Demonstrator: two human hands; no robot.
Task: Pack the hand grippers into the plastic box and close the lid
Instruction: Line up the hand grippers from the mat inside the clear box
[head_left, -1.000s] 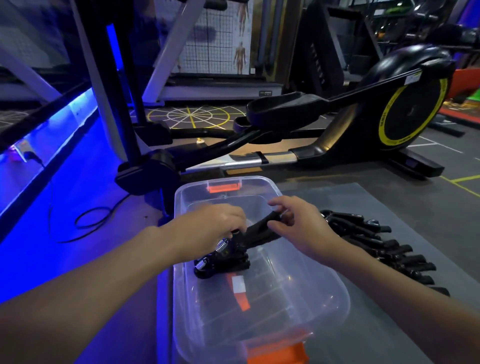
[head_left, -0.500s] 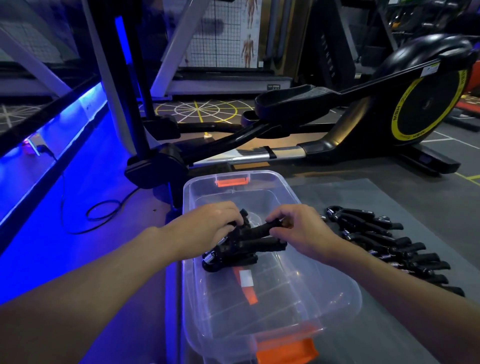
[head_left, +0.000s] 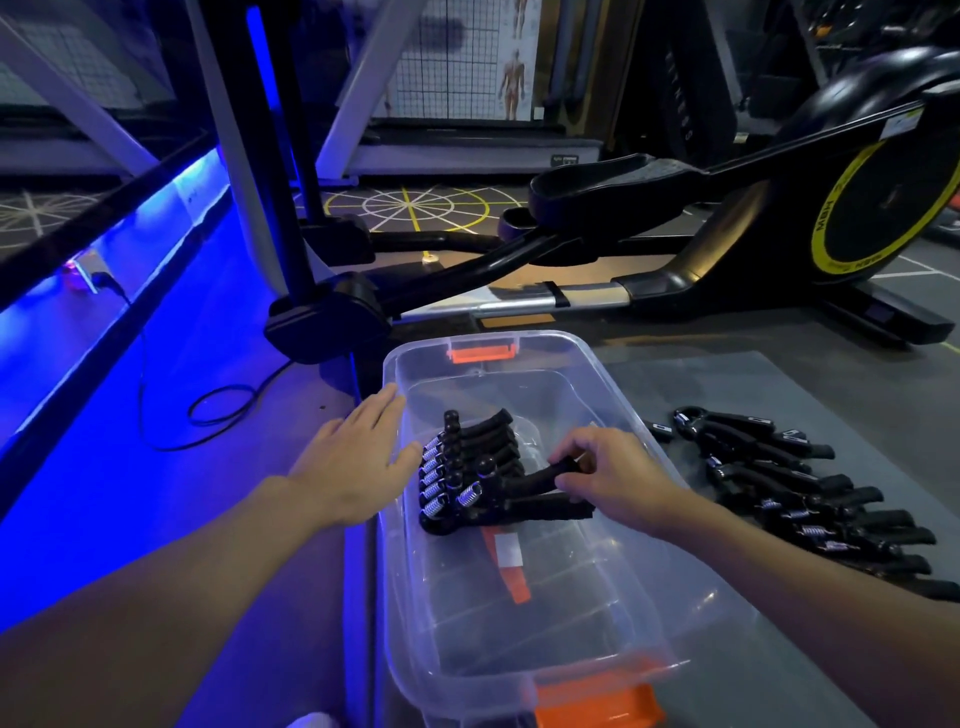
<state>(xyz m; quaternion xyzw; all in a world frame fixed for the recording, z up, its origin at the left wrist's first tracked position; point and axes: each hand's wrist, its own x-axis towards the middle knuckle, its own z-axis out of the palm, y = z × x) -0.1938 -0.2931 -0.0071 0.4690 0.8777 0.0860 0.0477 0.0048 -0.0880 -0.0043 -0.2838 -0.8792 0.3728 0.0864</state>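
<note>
Two grips: both mine, both at the plastic box (head_left: 400, 597).
Right grip (head_left: 618, 483): fingers and thumb curled, pinching the upper handle of the nearest hand gripper (head_left: 519, 501), which lies inside the box at the near end of the packed row (head_left: 467, 452).
Left grip (head_left: 353, 467): flat, fingers straight, holding nothing, laid against the box's left wall.
Loose grippers (head_left: 810, 499): a long row on the grey mat (head_left: 727, 384), right of the box.
Handling: I judge them stiff, sprung and weighty for their size. The padded handles should give a sure hold, the bare coil less so.
Box: looks thin and light, likely to slide, so I steady it.
</note>
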